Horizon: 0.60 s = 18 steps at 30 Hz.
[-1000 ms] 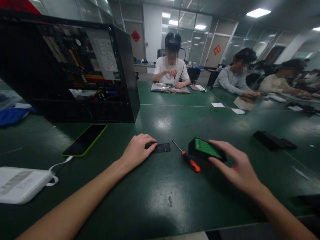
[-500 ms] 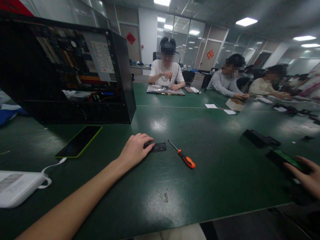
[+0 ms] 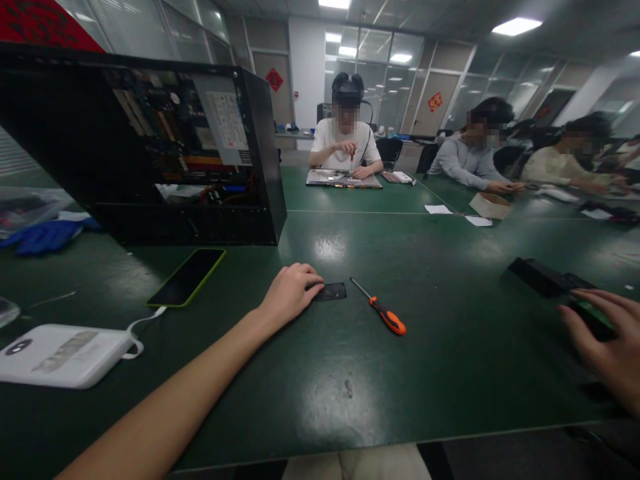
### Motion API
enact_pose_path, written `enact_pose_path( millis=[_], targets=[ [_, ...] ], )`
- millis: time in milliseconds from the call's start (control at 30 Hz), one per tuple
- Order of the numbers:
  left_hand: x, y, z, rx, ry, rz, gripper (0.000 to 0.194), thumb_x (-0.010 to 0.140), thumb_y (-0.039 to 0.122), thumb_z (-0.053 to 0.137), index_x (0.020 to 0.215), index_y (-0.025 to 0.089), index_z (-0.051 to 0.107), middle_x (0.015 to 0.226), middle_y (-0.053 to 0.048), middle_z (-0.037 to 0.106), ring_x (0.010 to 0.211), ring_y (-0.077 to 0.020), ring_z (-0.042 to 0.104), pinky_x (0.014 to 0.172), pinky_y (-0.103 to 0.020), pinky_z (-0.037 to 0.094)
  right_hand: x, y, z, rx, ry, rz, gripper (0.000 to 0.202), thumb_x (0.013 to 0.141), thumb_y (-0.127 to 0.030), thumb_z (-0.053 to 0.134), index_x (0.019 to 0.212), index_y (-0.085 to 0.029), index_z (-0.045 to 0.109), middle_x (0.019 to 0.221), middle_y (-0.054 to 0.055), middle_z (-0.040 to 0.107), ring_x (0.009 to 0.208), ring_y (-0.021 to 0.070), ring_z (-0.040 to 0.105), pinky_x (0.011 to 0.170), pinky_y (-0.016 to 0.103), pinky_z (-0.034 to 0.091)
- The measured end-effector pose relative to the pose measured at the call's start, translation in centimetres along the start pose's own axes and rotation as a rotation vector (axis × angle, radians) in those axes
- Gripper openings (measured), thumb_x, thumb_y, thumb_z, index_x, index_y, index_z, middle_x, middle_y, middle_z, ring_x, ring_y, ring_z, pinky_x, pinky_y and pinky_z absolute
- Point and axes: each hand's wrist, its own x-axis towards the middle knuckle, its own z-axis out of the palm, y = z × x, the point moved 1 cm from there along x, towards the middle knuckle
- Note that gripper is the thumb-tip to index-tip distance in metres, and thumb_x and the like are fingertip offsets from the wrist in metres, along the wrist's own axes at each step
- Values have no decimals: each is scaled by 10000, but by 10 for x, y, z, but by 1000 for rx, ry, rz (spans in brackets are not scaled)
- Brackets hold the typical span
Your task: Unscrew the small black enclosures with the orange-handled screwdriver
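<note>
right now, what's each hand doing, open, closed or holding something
Left hand: curled over the black plate; grip cannot be told.
Right hand: closed, holding the black-and-green part.

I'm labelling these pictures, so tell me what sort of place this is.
Probably an electronics repair workshop or training room: there's an opened computer case and a screwdriver on the green table, and people are seated along it.

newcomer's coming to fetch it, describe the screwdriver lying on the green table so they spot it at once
Find the open black computer case on the green table. Come nearer and to the right, to a flat black piece; just right of it lies the screwdriver. Its bright orange-and-black handle sets it apart from its dark neighbour.
</note>
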Motion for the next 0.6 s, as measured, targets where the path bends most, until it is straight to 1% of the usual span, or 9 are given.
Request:
enact_pose_path(
  millis=[100, 167, 233, 300, 367, 433, 500, 533, 600],
  targets=[
    [1, 2, -1, 0, 8, 30, 156, 994, 244, 663, 978, 211, 815, 1048, -74, 767, 992, -262, 677, 859, -409, 498, 24, -69, -4, 198, -48, -127, 401, 972, -490, 616, 1216, -187, 714, 1204, 157, 724, 1088, 327, 702, 976, 460, 559],
    [1, 6, -4, -5, 20, 60, 164, 1006, 241, 643, 977, 193, 797, 1040, -78, 767, 987, -262, 679, 854, -411, 497, 36, -112, -1, 375, -166, -161, 314, 973, -395, 648, 1220, -211, 705, 1227, 142, 715, 1108, 288, 698, 1017, 448, 540],
    [-1, 10, -7, -16, 34, 92, 173, 1023, 244, 619, 988, 186, 778, 1042, -78, 771, 990, -258, 681, 861, -412, 498, 47, -154, 3, 589, -279, -149, 277, 978, -379, 642, 1198, -226, 712, 1217, 123, 720, 1097, 270, 703, 991, 453, 550],
    [-4, 15, -9, -43, 64, 137, 174, 1037, 245, 602, 1007, 187, 764, 1049, -78, 773, 993, -249, 681, 877, -409, 503, 58, -198, 8, 837, -429, -93, 240, 986, -372, 633, 1145, -223, 735, 1178, 112, 742, 1090, 260, 707, 977, 449, 555],
    [-9, 21, -11, -82, 132, 210, 168, 1042, 243, 599, 1019, 187, 755, 1037, -79, 770, 983, -242, 682, 877, -402, 513, 69, -239, 15, 1088, -551, 47, 250, 998, -408, 614, 1064, -217, 761, 1101, 100, 762, 1041, 246, 713, 956, 430, 562],
    [-13, 26, -12, -114, 215, 304, 163, 1046, 239, 598, 1020, 184, 749, 1014, -81, 765, 963, -237, 686, 867, -398, 529, 79, -277, 23, 1306, -697, 208, 295, 978, -467, 637, 1062, -216, 767, 1112, 90, 764, 1064, 242, 705, 996, 420, 548],
    [-17, 30, -13, -129, 293, 381, 155, 1049, 226, 595, 1037, 176, 741, 1011, -87, 761, 951, -227, 695, 865, -390, 554, 85, -306, 30, 1472, -879, 302, 352, 961, -520, 649, 1107, -220, 761, 1196, 85, 753, 1147, 236, 686, 1073, 414, 512],
    [-19, 32, -13, -135, 332, 412, 148, 1048, 215, 594, 1058, 169, 735, 1026, -95, 760, 953, -220, 700, 872, -382, 569, 86, -317, 33, 1519, -953, 310, 383, 963, -548, 636, 1112, -218, 760, 1186, 86, 757, 1131, 232, 696, 1058, 412, 525],
    [-22, 34, -15, -144, 376, 474, 140, 1039, 174, 598, 1112, 159, 717, 1073, -106, 756, 956, -207, 711, 858, -354, 591, 83, -332, 38, 1591, -1145, 321, 472, 982, -614, 569, 1098, -197, 758, 1014, 92, 779, 941, 226, 745, 877, 399, 602]
  ],
)
